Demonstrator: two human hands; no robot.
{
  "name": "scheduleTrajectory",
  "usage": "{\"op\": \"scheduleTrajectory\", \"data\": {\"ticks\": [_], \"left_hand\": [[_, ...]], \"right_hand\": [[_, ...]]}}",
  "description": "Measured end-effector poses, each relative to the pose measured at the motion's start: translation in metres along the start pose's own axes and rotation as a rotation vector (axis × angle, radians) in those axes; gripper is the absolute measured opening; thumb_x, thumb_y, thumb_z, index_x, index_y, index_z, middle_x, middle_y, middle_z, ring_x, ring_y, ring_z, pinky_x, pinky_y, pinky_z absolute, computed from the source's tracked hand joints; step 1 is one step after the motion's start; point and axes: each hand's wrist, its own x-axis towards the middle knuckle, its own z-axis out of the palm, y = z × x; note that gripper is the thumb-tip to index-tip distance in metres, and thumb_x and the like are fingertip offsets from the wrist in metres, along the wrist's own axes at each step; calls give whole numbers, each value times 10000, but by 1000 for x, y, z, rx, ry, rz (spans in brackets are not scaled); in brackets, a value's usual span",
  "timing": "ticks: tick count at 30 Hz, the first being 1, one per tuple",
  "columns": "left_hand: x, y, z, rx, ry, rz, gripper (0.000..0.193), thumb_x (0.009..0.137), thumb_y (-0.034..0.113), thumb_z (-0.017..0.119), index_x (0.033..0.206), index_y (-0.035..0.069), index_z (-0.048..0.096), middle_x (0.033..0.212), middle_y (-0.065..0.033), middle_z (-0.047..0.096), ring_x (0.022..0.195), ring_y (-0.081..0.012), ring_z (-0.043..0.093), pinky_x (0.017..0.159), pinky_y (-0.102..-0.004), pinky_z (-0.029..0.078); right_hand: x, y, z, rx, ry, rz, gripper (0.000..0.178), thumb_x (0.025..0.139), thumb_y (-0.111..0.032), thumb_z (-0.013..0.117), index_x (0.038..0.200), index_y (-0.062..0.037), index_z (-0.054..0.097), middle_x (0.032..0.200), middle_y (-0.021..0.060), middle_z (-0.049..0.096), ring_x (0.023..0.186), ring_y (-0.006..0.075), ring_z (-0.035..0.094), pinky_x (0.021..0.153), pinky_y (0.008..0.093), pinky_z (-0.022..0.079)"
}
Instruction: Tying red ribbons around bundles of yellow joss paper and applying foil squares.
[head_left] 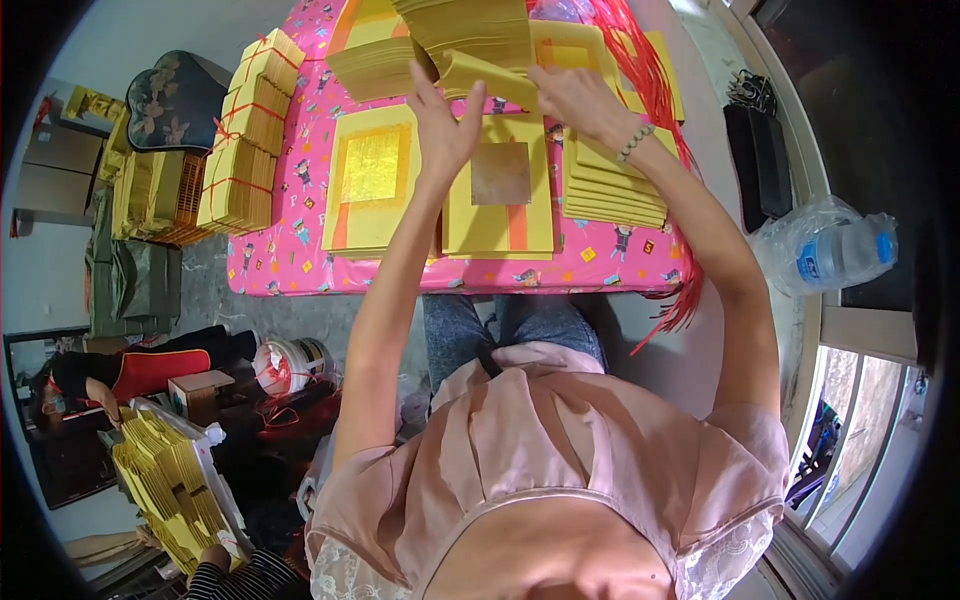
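Note:
My right hand (pixel 585 103), with a beaded bracelet (pixel 636 142) on its wrist, pinches the right end of a curled sheaf of yellow paper (pixel 490 80). At the sheaf's left end, my left hand (pixel 445 130) has its thumb and fingers stretched apart; I cannot tell whether it touches the paper. Just beyond my hands stand thick yellow paper stacks (pixel 475 30). Nearer me lie a stack with a gold square (pixel 375 168) and one with a silvery square (pixel 500 175). Fanned yellow paper (pixel 612 185) lies under my right wrist.
A pink patterned cloth (pixel 290 265) covers the table. Tied yellow bundles (pixel 240 150) line its left edge, and red strings (pixel 640 60) hang over the right. A bagged water bottle (pixel 825 255) is at right. At lower left, another person's hand (pixel 103 398) is by yellow paper (pixel 165 475).

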Motion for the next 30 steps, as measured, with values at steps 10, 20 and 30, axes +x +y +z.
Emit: {"op": "scheduleTrajectory", "data": {"ticks": [10,20,30], "left_hand": [[37,41,-6,-1099,-25,-686,726,855,296,733,1385,-31,360,1168,-213,539,985,-296,646,839,-405,565],[17,56,56,-1150,-416,-699,499,785,-105,596,1263,-14,486,1093,-131,643,935,-219,665,790,-332,579],[-22,25,113,-503,-642,-498,478,814,73,649,1262,-39,527,1049,-105,672,903,-156,638,766,-292,502]], "right_hand": [[-35,-18,-62,-273,128,-47,260,872,-208,659,1059,-59,557,897,95,629,853,293,652,686,404,532],[-127,15,-42,267,604,477,407,956,-244,631,1267,-17,497,1011,130,641,898,211,662,712,287,530],[-188,39,15,685,391,879,405,893,-172,685,1168,30,466,941,132,662,816,139,663,693,270,515]]}}
